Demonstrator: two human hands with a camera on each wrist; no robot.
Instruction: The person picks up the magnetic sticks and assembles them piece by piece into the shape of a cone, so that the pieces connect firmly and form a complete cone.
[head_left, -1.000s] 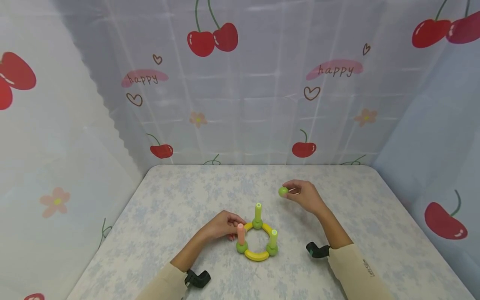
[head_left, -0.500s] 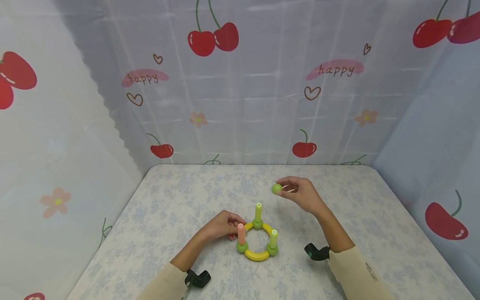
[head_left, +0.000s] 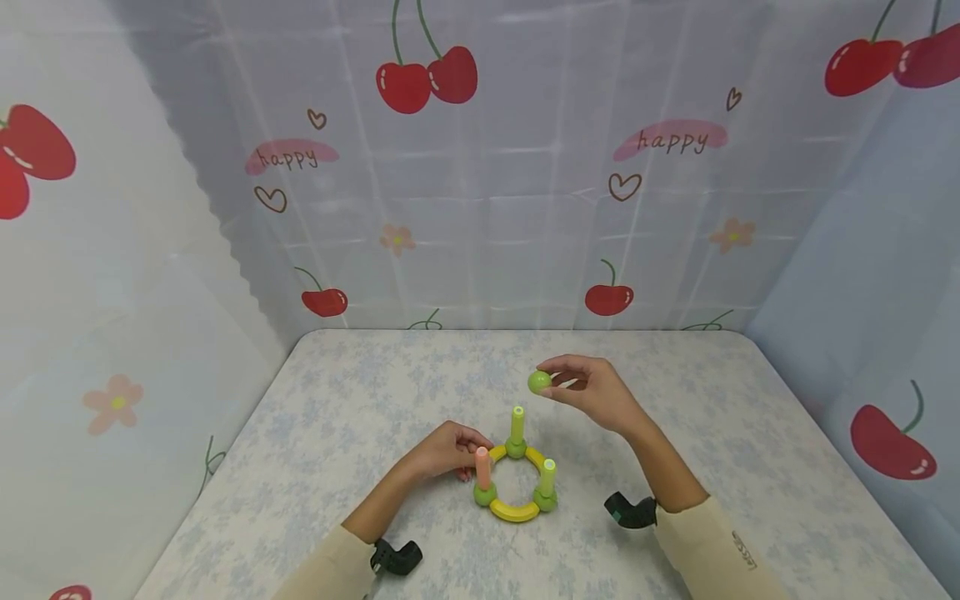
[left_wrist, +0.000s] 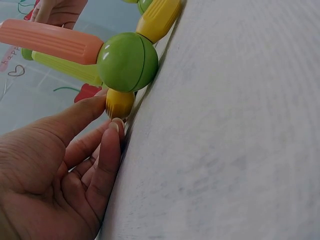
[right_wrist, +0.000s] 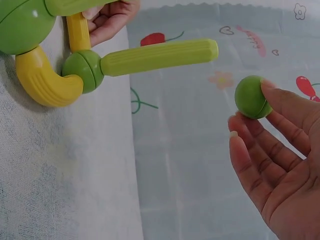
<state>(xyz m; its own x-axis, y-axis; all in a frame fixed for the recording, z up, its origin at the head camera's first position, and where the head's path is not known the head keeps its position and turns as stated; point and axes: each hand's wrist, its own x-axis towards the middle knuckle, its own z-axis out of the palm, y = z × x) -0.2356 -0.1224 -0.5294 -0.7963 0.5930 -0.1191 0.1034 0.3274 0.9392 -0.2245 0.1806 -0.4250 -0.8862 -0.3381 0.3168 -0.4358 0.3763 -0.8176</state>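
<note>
A ring of curved yellow rods (head_left: pixel 514 511) joined by green balls (left_wrist: pixel 128 62) lies on the table. Three straight rods stand up from it: an orange rod (head_left: pixel 483 469) at the left, a light-green rod (head_left: pixel 517 426) at the back and another light-green rod (head_left: pixel 549 477) at the right. My left hand (head_left: pixel 442 451) pinches the ring's left yellow piece (left_wrist: pixel 120 103) between thumb and fingers. Above and behind the back rod, my right hand (head_left: pixel 596 392) holds a loose green ball (right_wrist: pixel 253 97) at its fingertips. In the right wrist view, a gap separates that ball from the rod's tip.
The table (head_left: pixel 360 375) wears a pale blue-patterned cover. A curtain (head_left: pixel 510 208) printed with cherries rises behind its far edge, with more hangings at both sides. Black wrist cameras (head_left: pixel 397 557) sit by each sleeve cuff.
My right hand has carried the green ball leftward, to a place just above and behind the back rod. The left hand and the ring have stayed where they were.
</note>
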